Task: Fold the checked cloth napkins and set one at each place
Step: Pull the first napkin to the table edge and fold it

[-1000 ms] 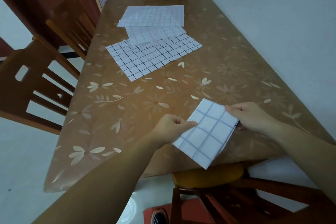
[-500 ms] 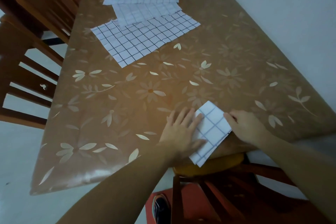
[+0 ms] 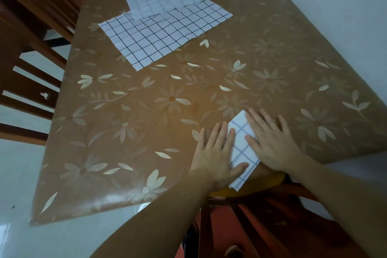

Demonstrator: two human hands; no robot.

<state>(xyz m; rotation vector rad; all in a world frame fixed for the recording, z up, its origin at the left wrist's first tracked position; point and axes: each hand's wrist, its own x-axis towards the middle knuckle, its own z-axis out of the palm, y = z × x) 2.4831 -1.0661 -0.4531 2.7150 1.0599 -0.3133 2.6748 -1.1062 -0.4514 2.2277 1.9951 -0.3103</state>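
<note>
One wide-angle head view looks steeply down from above the near edge of the table [image 3: 146, 132], facing its far end. The left hand [image 3: 213, 157] and right hand [image 3: 272, 142] lie close below, at near right.

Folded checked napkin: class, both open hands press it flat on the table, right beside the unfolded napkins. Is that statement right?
Not quite. The left hand and right hand do press the folded checked napkin flat on the table, but at its near edge, well apart from the unfolded napkins at the far end, as the head view shows.
</note>
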